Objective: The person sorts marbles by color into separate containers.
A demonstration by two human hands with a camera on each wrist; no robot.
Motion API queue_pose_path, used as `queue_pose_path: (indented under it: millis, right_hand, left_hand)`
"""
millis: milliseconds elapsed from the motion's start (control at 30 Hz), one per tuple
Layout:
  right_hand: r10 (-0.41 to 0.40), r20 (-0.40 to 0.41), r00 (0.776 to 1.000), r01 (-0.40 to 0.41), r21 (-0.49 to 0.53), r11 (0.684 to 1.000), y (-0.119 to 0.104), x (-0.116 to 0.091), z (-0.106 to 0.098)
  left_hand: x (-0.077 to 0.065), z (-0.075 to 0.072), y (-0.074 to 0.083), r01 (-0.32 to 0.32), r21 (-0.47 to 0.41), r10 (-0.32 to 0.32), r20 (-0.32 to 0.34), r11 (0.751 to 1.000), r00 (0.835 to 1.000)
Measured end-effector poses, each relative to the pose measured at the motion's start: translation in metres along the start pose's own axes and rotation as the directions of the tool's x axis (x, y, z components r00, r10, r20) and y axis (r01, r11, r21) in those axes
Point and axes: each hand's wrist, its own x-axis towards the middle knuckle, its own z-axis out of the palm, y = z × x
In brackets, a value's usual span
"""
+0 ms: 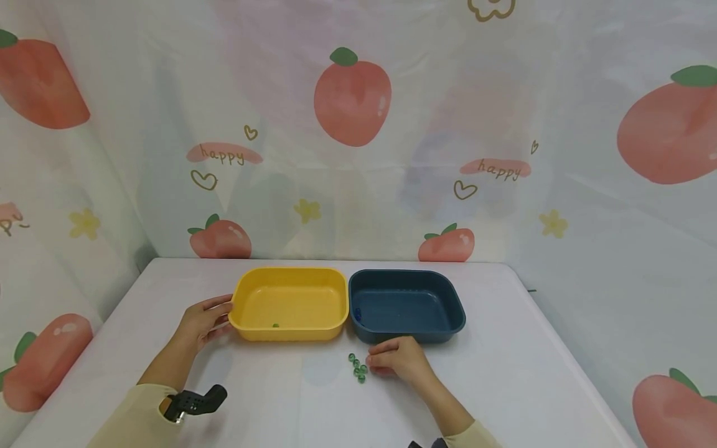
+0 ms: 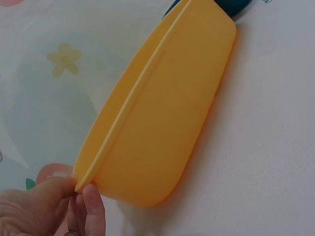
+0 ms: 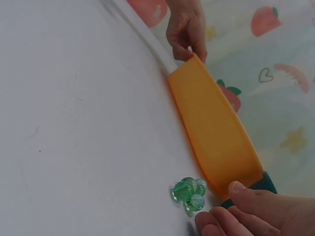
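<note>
Left hand (image 1: 200, 320) pinches the yellow tub (image 1: 288, 334) at nine o'clock while the right hand (image 1: 400, 359) (fingers slightly parted, nothing visibly held) sits at the green marbles' (image 1: 356, 371) three o'clock!

Two hands — one left hand (image 1: 204, 320), one right hand (image 1: 400, 359) — and two bins: one yellow bin (image 1: 288, 335), one blue bin (image 1: 409, 337). On one white table (image 1: 269, 404), five green marbles (image 1: 356, 372) can be told apart; one more green marble (image 1: 276, 325) sits inside the yellow bin. The dark blue pieces (image 1: 358, 315) in the blue bin are too small to count. The printed backdrop (image 1: 358, 186) shows seven red fruits (image 1: 353, 106) — some cropped — and three yellow flowers (image 1: 307, 211).
</note>
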Motion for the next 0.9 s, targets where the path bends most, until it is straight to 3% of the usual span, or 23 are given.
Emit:
queue_pose_path:
  millis: [300,900]
  right_hand:
    - [-0.024,-0.002,1.000,0.024,-0.018,1.000,0.010,0.000,0.008]
    - [-0.122,-0.097,0.988,0.107,-0.150,0.983,0.016,-0.001,0.018]
  left_hand:
    - [-0.001,0.001,-0.001,-0.003,0.000,0.003,-0.002,1.000,1.000]
    - [-0.003,0.001,0.002,-0.004,0.023,0.004,-0.002,1.000,1.000]
